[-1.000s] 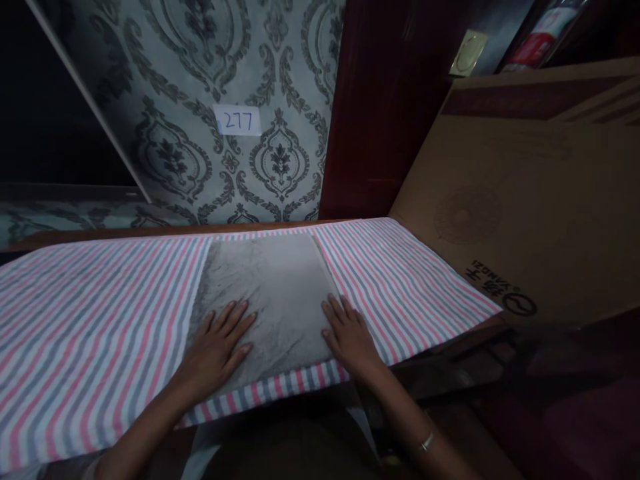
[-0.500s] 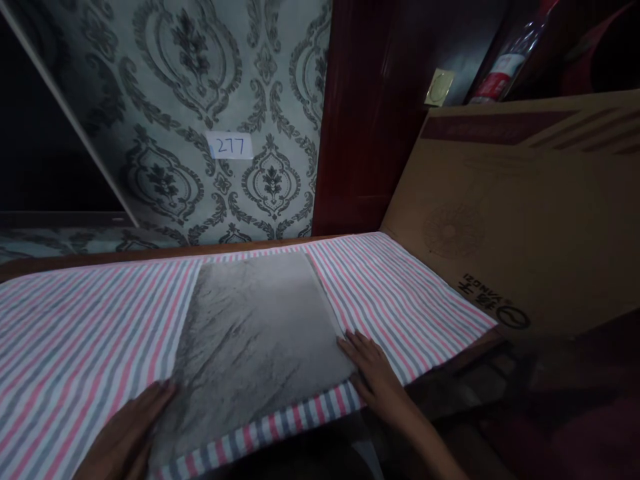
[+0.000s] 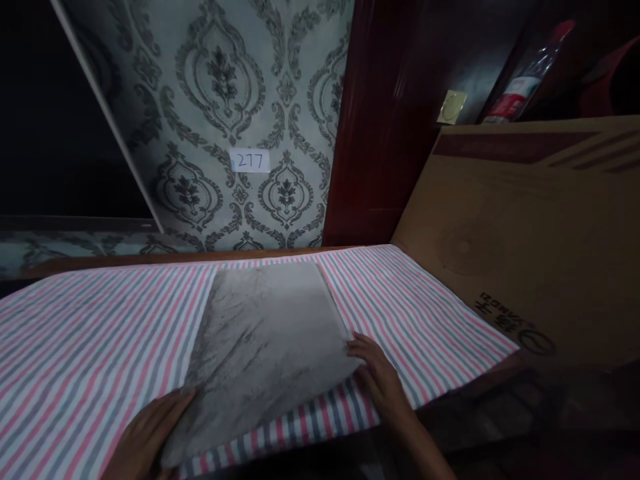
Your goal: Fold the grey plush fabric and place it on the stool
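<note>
A grey folded cloth lies flat in the middle of a pink, grey and white striped sheet that covers a table. My left hand grips the cloth's near left corner, fingers curled over its edge. At the near right corner my right hand rests with fingertips under or against the cloth's edge. That near edge looks slightly lifted off the sheet.
A large cardboard box leans at the right end of the table. Patterned wallpaper with a label "277" stands behind, beside a dark red wooden post. A bottle stands behind the box.
Both hands slid from flat on top of the cloth out to its near corners. The left hand now holds the near left corner, and the view shifted slightly.
</note>
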`<state>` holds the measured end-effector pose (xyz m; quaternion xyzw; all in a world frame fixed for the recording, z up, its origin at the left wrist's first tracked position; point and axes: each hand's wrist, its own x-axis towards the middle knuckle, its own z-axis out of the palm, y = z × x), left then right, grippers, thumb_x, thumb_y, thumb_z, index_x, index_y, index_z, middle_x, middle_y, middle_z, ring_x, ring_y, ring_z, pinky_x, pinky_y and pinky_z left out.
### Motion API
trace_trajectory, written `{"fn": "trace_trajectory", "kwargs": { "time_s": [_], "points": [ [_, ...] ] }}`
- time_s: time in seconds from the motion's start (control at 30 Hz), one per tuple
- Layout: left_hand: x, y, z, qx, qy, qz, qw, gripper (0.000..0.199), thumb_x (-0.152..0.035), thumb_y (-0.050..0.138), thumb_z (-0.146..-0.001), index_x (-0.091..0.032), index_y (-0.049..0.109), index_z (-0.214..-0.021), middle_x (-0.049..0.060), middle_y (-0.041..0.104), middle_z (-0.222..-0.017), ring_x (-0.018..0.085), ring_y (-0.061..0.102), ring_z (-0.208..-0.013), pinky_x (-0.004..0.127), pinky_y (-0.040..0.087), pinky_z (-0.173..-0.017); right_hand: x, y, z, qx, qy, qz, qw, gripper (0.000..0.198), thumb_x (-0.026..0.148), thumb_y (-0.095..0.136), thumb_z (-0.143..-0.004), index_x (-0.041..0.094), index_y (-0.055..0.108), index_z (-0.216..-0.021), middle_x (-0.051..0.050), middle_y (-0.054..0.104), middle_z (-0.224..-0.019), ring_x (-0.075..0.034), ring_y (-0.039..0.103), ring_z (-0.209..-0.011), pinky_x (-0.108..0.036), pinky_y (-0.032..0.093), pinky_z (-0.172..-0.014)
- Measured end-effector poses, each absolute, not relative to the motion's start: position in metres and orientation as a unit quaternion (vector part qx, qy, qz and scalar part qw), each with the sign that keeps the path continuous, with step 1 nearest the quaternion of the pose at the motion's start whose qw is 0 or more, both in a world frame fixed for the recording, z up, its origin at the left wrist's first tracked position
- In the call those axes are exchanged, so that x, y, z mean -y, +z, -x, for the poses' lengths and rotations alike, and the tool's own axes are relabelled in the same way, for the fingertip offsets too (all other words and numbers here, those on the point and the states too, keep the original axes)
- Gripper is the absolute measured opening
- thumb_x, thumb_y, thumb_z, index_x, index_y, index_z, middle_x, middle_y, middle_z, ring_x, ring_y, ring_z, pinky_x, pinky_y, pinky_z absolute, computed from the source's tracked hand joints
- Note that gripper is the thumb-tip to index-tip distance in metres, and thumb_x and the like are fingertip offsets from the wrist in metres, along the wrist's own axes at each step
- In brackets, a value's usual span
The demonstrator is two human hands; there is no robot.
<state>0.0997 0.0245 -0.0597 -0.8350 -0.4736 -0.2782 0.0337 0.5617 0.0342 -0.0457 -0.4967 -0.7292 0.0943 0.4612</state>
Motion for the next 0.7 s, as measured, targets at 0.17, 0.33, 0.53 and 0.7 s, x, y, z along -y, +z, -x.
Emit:
{"fn": "trace_trajectory", "kwargs": {
  "time_s": [0.17, 0.33, 0.53, 0.7],
  "points": [
    [-0.032, -0.054, -0.096, 0.486, -0.316, 0.814, -0.024, 0.065, -0.062, 0.042, -0.085, -0.041, 0.037, -0.146, 0.004, 0.060, -0.136, 0.031, 0.058, -0.120, 0.045, 0.047, -0.101, -0.059, -0.001, -0.547, 0.684, 0.136, 0.501, 0.513, 0.026, 0.037, 0.047, -0.096, 0.024, 0.066, -0.107, -0.010, 0.068, -0.120, -0.026, 0.060, -0.118, -0.039, 0.049, -0.099],
    [-0.048, -0.043, -0.113, 0.537, -0.327, 0.776, -0.050, 0.052, -0.048, 0.047, -0.087, -0.037, 0.052, -0.138, 0.005, 0.062, -0.126, 0.025, 0.062, -0.109, 0.038, 0.051, -0.092, -0.081, 0.030, -0.533, 0.657, 0.180, 0.491, 0.543, 0.026, 0.042, 0.051, -0.093, 0.021, 0.065, -0.098, -0.007, 0.071, -0.092, -0.022, 0.066, -0.087, -0.031, 0.053, -0.078],
    [-0.082, -0.016, -0.122, 0.546, -0.399, 0.735, -0.044, 0.040, -0.053, 0.042, -0.091, -0.029, 0.072, -0.102, 0.005, 0.061, -0.132, 0.027, 0.055, -0.122, 0.042, 0.046, -0.106, -0.103, 0.053, -0.533, 0.640, 0.220, 0.459, 0.576, 0.027, 0.044, 0.055, -0.091, 0.021, 0.065, -0.102, -0.006, 0.070, -0.094, -0.022, 0.066, -0.087, -0.032, 0.053, -0.080],
    [-0.094, -0.012, -0.125, 0.503, -0.412, 0.756, -0.069, 0.044, -0.055, 0.039, -0.092, -0.027, 0.071, -0.102, 0.004, 0.069, -0.120, 0.023, 0.059, -0.118, 0.036, 0.050, -0.103, -0.093, 0.007, -0.553, 0.672, 0.252, 0.459, 0.523, 0.033, 0.042, 0.052, -0.092, 0.023, 0.062, -0.118, -0.009, 0.069, -0.114, -0.025, 0.064, -0.111, -0.038, 0.050, -0.096]
  ]
}}
